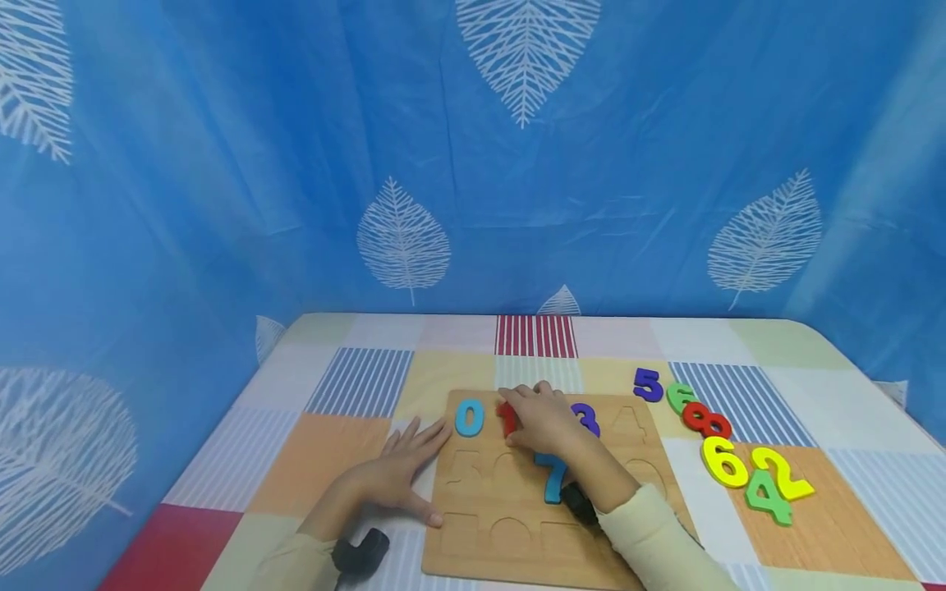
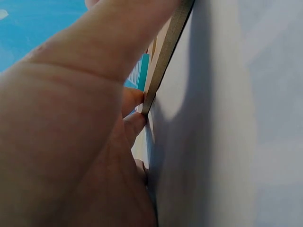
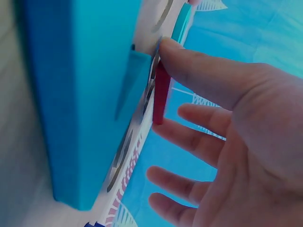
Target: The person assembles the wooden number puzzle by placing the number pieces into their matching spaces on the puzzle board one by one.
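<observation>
A wooden number puzzle board [image 1: 484, 565] with cut recesses lies on the table. My right hand [image 1: 553, 423] is over its top row and pinches a red number 1 [image 1: 507, 419] between thumb and fingertips. In the right wrist view the red piece [image 3: 161, 97] stands tilted close over the board, the other fingers spread. My left hand [image 1: 399, 474] rests at the board's left edge, fingers extended and thumb on the lower left side. A light blue 0 [image 1: 460, 419] sits in the top left recess. A blue 7 [image 1: 552, 480] lies mid-board under my right forearm, and a purple 3 [image 1: 589, 417] is partly hidden behind that arm.
Right of the board lie loose numbers: a purple 5 [image 1: 648, 385], a green piece [image 1: 680, 397] partly under a red 8 [image 1: 706, 420], a yellow 6 [image 1: 724, 462], a yellow 2 [image 1: 791, 476] and a green 4 [image 1: 769, 497]. A blue leaf-print curtain [image 1: 628, 205] hangs behind the patchwork-covered table.
</observation>
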### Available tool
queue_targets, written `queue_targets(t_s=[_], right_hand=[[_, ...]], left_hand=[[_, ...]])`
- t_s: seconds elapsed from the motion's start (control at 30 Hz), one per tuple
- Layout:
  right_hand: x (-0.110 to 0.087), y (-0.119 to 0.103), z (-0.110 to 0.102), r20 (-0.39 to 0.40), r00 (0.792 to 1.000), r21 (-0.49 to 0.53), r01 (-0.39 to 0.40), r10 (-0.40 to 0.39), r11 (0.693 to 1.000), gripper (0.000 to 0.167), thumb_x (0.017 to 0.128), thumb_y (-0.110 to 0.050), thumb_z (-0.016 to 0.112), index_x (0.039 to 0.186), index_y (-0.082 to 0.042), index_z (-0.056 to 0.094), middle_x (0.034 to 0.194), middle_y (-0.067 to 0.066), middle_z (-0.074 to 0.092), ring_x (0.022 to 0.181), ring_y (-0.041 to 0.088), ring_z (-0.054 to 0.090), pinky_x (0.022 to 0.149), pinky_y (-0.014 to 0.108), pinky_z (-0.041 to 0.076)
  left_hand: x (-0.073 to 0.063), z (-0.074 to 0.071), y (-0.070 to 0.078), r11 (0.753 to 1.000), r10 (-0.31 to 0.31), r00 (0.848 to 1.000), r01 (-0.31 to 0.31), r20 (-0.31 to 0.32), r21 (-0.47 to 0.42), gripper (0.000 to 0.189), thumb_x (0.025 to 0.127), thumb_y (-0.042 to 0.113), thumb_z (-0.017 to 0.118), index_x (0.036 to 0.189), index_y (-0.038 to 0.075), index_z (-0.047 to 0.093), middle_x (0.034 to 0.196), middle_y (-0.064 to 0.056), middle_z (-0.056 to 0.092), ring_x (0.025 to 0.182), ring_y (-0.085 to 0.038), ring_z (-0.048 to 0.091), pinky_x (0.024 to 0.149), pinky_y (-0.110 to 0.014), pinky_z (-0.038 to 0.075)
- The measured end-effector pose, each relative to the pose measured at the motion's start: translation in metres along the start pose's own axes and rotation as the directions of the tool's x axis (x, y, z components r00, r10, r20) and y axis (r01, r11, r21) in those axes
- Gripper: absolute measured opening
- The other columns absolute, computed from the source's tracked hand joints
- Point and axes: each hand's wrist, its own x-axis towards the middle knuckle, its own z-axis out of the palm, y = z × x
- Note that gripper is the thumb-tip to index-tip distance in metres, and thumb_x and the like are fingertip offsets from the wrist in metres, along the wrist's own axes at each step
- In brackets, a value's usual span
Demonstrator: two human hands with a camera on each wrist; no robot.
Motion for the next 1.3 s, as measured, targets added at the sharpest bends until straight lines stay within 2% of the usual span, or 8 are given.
queue_targets(t_s=[0.13, 0.3, 0.43, 0.67, 0.93, 1.1, 1.3], right_hand=[[-0.001, 0.001, 0.0, 0.029, 1.0, 0.003, -0.006, 0.006, 1.0, 0.069, 0.073, -0.033, 0.075, 0.133, -0.012, 0.047, 0.129, 0.01, 0.054, 0.111, 0.035, 0.046, 0.09, 0.051, 0.04], [-0.002, 0.004, -0.003, 0.017, 1.0, -0.01, -0.01, 0.011, 1.0, 0.065, 0.074, -0.033, 0.074, 0.131, -0.012, 0.049, 0.128, 0.009, 0.055, 0.11, 0.034, 0.047, 0.089, 0.05, 0.041], [-0.006, 0.008, -0.001, 0.023, 1.0, 0.016, -0.019, 0.018, 1.0, 0.062, 0.076, -0.03, 0.073, 0.13, -0.011, 0.05, 0.127, 0.01, 0.055, 0.11, 0.034, 0.047, 0.089, 0.051, 0.041], [-0.012, 0.013, 0.001, 0.007, 1.0, 0.038, 0.004, -0.004, 0.999, 0.056, 0.078, -0.025, 0.072, 0.128, -0.01, 0.052, 0.125, 0.01, 0.057, 0.107, 0.032, 0.05, 0.09, 0.051, 0.041], [-0.01, 0.011, 0.003, 0.011, 1.0, 0.023, 0.028, -0.029, 0.999, 0.054, 0.078, -0.025, 0.071, 0.127, -0.01, 0.052, 0.123, 0.009, 0.058, 0.105, 0.032, 0.051, 0.09, 0.049, 0.041], [-0.007, 0.009, 0.004, 0.01, 1.0, 0.022, 0.025, -0.025, 0.999, 0.057, 0.078, -0.026, 0.071, 0.129, -0.009, 0.05, 0.127, 0.009, 0.056, 0.112, 0.034, 0.049, 0.094, 0.049, 0.04], [-0.007, 0.011, 0.001, 0.014, 1.0, 0.056, 0.016, -0.017, 0.998, 0.066, 0.079, -0.029, 0.07, 0.136, -0.011, 0.042, 0.138, 0.009, 0.047, 0.129, 0.041, 0.035, 0.103, 0.058, 0.03]], left_hand=[[-0.002, 0.001, 0.001, 1.0, 0.008, 1.0, -0.008, -0.006, -0.003, 0.111, 0.062, 0.048, 0.078, 0.147, 0.013, 0.016, 0.155, -0.01, 0.007, 0.139, -0.042, -0.006, 0.108, -0.062, -0.004], [0.002, 0.001, 0.003, 1.0, 0.024, 1.0, -0.024, -0.019, -0.003, 0.111, 0.062, 0.046, 0.079, 0.147, 0.013, 0.016, 0.154, -0.011, 0.008, 0.138, -0.042, -0.006, 0.108, -0.062, -0.004], [0.005, 0.003, 0.003, 0.999, 0.042, 0.999, -0.042, -0.002, 0.009, 0.112, 0.062, 0.046, 0.079, 0.147, 0.012, 0.015, 0.154, -0.011, 0.007, 0.138, -0.043, -0.006, 0.108, -0.063, -0.004], [0.008, 0.009, 0.003, 0.998, 0.055, 0.998, -0.055, 0.0, 0.011, 0.112, 0.062, 0.049, 0.078, 0.147, 0.012, 0.014, 0.155, -0.01, 0.006, 0.138, -0.042, -0.007, 0.107, -0.063, -0.005], [0.006, 0.009, 0.001, 0.997, 0.076, 0.997, -0.076, -0.023, 0.003, 0.112, 0.061, 0.048, 0.078, 0.146, 0.009, 0.016, 0.154, -0.013, 0.006, 0.137, -0.045, -0.007, 0.106, -0.065, -0.005], [0.005, 0.009, -0.003, 0.997, 0.073, 0.997, -0.072, -0.038, 0.013, 0.111, 0.061, 0.05, 0.077, 0.146, 0.011, 0.017, 0.154, -0.013, 0.008, 0.137, -0.045, -0.007, 0.106, -0.065, -0.004], [0.006, 0.009, -0.007, 0.999, 0.04, 0.998, -0.039, -0.048, 0.017, 0.112, 0.06, 0.05, 0.078, 0.146, 0.012, 0.018, 0.154, -0.011, 0.009, 0.138, -0.044, -0.005, 0.106, -0.064, -0.004]])
